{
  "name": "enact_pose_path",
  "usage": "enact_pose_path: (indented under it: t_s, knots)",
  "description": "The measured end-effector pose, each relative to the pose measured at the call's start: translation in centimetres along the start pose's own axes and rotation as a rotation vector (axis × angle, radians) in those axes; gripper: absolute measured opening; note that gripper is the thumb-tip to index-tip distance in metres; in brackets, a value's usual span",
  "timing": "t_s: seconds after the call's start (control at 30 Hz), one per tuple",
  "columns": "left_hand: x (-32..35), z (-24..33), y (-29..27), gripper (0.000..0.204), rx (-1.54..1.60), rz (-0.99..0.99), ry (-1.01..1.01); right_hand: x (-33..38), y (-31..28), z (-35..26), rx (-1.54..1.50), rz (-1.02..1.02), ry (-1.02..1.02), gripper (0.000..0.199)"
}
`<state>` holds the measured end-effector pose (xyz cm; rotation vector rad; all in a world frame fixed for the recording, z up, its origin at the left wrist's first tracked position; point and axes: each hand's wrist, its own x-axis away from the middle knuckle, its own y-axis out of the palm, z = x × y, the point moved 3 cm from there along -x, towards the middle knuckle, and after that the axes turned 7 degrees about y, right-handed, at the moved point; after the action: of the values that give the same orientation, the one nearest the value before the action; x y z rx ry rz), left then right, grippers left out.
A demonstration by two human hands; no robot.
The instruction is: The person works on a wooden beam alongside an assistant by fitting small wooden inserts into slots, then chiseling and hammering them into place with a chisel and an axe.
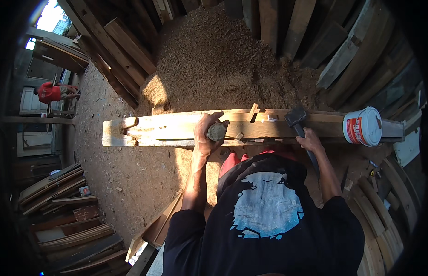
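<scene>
A long wooden beam (172,126) lies crosswise in front of me, notched at its left end. My left hand (207,133) is closed around an upright tool, by its look a chisel (217,132). Only the round, worn grey butt of its handle shows; the blade is hidden below the fist. My right hand (310,140) grips a hammer (295,117) by its dark handle, the blocky black head over the beam, to the right of the chisel. Between the two tools, a small wood strip (253,112) and a loose chip (239,136) rest on the beam.
A white bucket (363,126) with a red label stands at the beam's right end. Beyond the beam lies a sawdust heap (214,55), with planks (299,27) leaning behind it. Stacked boards (80,234) are at lower left. A person in red (50,93) is far left.
</scene>
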<state>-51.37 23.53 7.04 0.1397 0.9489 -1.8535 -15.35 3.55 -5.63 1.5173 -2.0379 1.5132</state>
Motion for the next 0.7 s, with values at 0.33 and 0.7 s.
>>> enact_pose_path:
  t_s: [0.33, 0.7]
  knots:
    - [-2.4, 6.6, 4.2, 0.045, -0.014, -0.242, 0.352, -0.9, 0.9, 1.3, 0.563, 0.351, -0.036, 0.05]
    - [7.3, 8.7, 12.7, 0.06, 0.023, -0.606, 0.49, 4.0, 11.4, -7.0, -1.004, -0.657, -0.195, 0.037]
